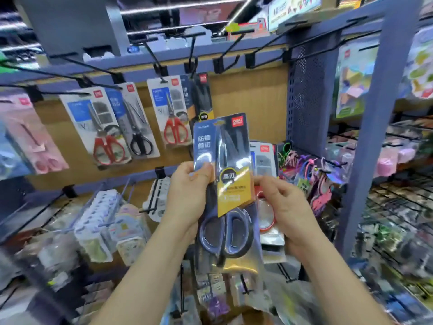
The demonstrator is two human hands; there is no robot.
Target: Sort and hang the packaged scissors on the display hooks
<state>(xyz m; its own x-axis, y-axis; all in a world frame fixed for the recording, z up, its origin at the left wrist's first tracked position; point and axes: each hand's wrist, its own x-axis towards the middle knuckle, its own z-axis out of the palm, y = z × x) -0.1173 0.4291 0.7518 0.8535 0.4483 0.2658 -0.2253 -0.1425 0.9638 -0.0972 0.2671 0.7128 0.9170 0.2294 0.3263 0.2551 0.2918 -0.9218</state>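
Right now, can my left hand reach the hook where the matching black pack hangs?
Probably yes. The left hand grips the black pack by its edge, and the hook with the matching pack sits just above, nothing between. The right hand, holding a red pack, is off to the side.

**Shop aisle with blue shelving**

A blue-grey metal shelving frame [264, 52] carries a tan board back panel [246, 109]. To the panel's right stands a perforated blue metal side sheet [307, 97], then a broad blue upright post [377, 137]. Bright white light strips [178, 7] run overhead beside a grey square pillar [75, 22].
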